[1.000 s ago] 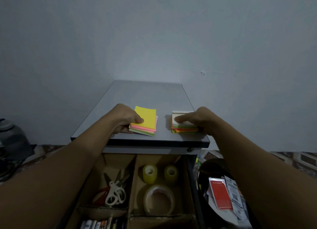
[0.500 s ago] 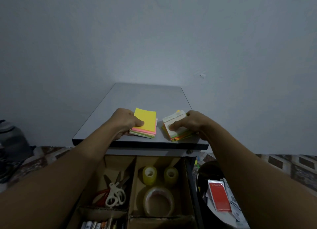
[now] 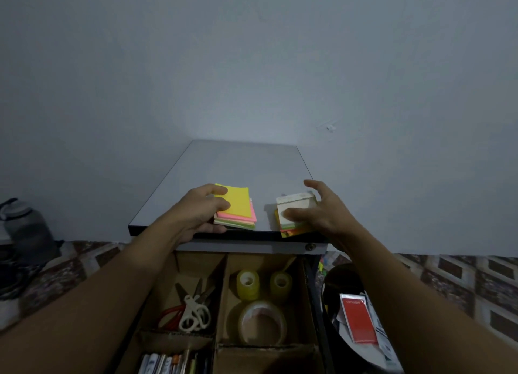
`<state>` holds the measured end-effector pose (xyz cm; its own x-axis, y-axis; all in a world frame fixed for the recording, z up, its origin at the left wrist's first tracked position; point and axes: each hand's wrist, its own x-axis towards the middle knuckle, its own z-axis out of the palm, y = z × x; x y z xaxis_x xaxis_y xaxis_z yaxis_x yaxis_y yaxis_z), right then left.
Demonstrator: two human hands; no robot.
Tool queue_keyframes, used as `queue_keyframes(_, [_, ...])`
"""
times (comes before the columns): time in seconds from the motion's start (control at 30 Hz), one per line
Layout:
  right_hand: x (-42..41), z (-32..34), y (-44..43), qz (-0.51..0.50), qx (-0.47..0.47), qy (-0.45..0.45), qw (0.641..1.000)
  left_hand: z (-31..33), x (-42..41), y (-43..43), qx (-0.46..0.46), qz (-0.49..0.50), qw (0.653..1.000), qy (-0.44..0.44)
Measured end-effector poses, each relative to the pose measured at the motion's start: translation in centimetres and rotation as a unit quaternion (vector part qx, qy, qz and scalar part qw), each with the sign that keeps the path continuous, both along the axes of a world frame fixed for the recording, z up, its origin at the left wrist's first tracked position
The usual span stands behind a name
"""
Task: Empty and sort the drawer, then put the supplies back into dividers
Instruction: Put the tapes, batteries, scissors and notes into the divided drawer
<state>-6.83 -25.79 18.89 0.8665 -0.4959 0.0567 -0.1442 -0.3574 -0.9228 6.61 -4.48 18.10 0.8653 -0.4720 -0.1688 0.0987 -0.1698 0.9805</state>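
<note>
Grey tabletop (image 3: 238, 166), left hand (image 3: 196, 213) gripping yellow pad (image 3: 238, 205), right hand (image 3: 328, 213) grip now splayed, thumb seemingly on white pad (image 3: 294, 202).

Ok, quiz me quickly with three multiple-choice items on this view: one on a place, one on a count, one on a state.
1. Where do the scissors lie?
A) on the floor
B) in the left rear compartment of the drawer
C) in the front compartment with the pens

2. How many tape rolls sit in the right compartment?
A) one
B) five
C) three

3. How is the drawer now?
A) open
B) shut
C) lifted out onto the floor

Answers:
1 B, since the scissors lie just left of the cardboard divider.
2 C, since two small yellowish rolls stand behind one large clear roll.
3 A, since its compartments show in front of the desk edge.
</note>
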Motion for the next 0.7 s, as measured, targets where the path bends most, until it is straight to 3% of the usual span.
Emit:
queue_keyframes(0.23, [-0.8, 0.2, -0.2, -0.005, 0.106, -0.003, 0.994, -0.3, -0.5, 0.8, -0.035, -0.008, 0.999, 0.018])
queue_keyframes(0.43, [-1.6, -0.6, -0.5, -0.022, 0.126, -0.036, 0.991, -0.7, -2.3, 2.8, -0.044, -0.034, 0.998, -0.027])
queue_keyframes(0.7, [-4.6, -1.7, -0.9, 0.002, 0.186, -0.059, 0.981, -3.6, -7.9, 6.5, 0.029, -0.241, 0.968, -0.065])
